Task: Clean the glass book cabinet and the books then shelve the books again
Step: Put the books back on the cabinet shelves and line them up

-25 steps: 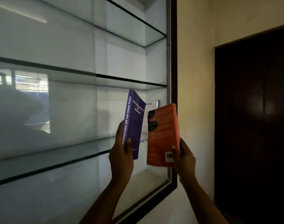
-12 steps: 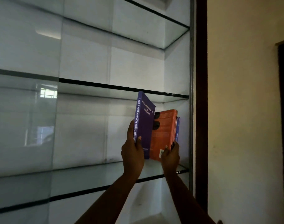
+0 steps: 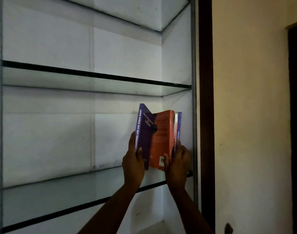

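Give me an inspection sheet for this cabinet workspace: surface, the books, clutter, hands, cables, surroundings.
Surface: glass shelf, with the books at its right end; more glass shelves above and below.
Job's things: purple book, tilted; orange book, upright beside a thin blue book against the cabinet's right side.
Clutter: nothing seen.
Grippers: left hand grips the purple book; right hand grips the orange book low down.
Cables: nothing seen.
Surroundings: dark wooden cabinet frame, cream wall, dark door at far right.
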Motion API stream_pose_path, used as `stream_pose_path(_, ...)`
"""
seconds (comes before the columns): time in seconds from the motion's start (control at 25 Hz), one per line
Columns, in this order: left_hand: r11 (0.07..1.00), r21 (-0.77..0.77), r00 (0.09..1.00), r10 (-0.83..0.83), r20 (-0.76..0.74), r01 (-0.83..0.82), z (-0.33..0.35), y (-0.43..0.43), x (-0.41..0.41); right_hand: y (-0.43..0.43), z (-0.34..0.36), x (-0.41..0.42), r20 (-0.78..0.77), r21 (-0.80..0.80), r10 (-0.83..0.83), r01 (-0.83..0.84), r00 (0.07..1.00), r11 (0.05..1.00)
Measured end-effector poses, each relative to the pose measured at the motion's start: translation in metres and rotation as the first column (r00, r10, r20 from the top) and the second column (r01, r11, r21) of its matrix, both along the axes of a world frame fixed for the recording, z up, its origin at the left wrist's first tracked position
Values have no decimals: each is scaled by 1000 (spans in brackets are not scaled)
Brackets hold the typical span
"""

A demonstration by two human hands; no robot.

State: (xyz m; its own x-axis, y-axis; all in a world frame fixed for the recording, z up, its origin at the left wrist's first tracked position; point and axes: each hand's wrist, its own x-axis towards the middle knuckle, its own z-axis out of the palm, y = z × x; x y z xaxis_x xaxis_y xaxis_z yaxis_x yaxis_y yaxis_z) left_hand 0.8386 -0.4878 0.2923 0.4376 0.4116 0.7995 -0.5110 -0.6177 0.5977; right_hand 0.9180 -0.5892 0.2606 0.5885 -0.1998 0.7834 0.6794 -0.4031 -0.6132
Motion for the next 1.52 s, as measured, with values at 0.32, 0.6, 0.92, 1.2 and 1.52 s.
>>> stream_pose_path(0.32, 997, -75, 1000, -8, -9, 7, -2, -2, 19, 3, 2, 29, 76, -218, 70, -52, 995, 975)
stream_pose_path(0.6, 999, 19, 998, -45, -43, 46, -2, -5, 17, -12, 6, 24, -43, -183, -18, 10, 999, 983)
stream_pose_path(0.92, 997, 9, 997, -74, -36, 74, -2, -7, 17, -22, 32, 11, -281, -240, 110, -181, 953, 954)
stream_pose_path(1.2, 998, -40, 998, -46, -39, 45, -3, -3, 19, -18, 61, -2, -313, -533, -183, -14, 932, 846)
stream_pose_path(1.52, 968, 2, 951, -247, -187, 252, 4, -10, 12, 1, 97, -39, -385, -186, 379, -474, 841, 861)
